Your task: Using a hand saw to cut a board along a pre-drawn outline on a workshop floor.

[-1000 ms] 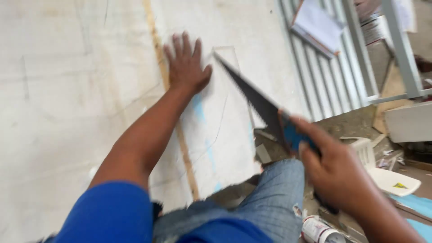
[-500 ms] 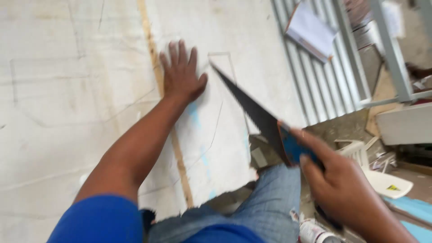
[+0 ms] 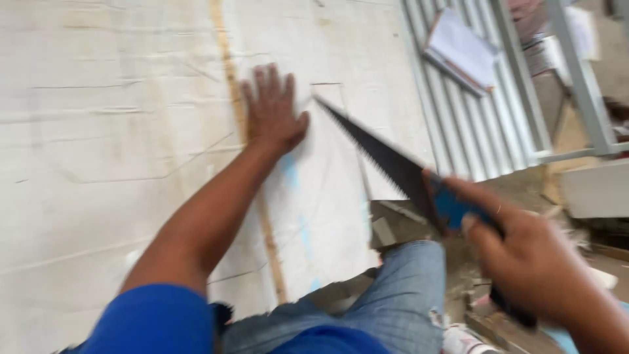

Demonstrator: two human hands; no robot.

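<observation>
The left hand [image 3: 274, 113] lies flat and open on the pale board [image 3: 118, 131]. The right hand [image 3: 531, 262] closes around the handsaw [image 3: 386, 160] (blue handle), whose blade tip touches the board just beside the left thumb.

Blue short sleeve [image 3: 154, 321], bare forearms, worn blue jeans [image 3: 400, 301].
</observation>
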